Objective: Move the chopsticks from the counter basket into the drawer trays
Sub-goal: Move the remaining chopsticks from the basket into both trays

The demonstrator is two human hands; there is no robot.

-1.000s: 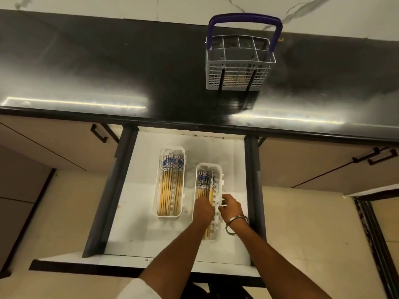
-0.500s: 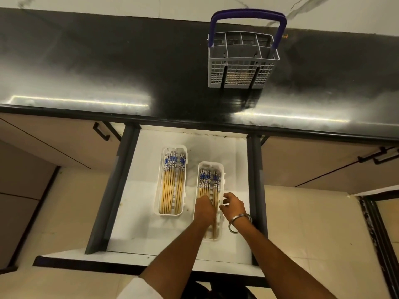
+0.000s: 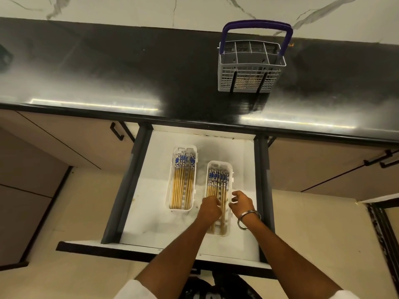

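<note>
Two white trays lie lengthwise in the open drawer. The left tray holds several bamboo chopsticks with blue-patterned tops. The right tray holds several more chopsticks. My left hand is over the middle of the right tray, its fingers curled down onto the chopsticks there. My right hand, with a metal bangle on the wrist, hovers at that tray's right rim with fingers apart. The grey wire basket with a purple handle stands on the black counter; nothing sticks out of its top.
The drawer's dark side rails flank the white floor. Beige cabinet doors with black handles sit on both sides under the counter edge. A marble wall runs behind the counter.
More blue-topped chopsticks now lie spread across the right tray. My left hand stays curled over them and my right hand stays at the tray's right rim.
</note>
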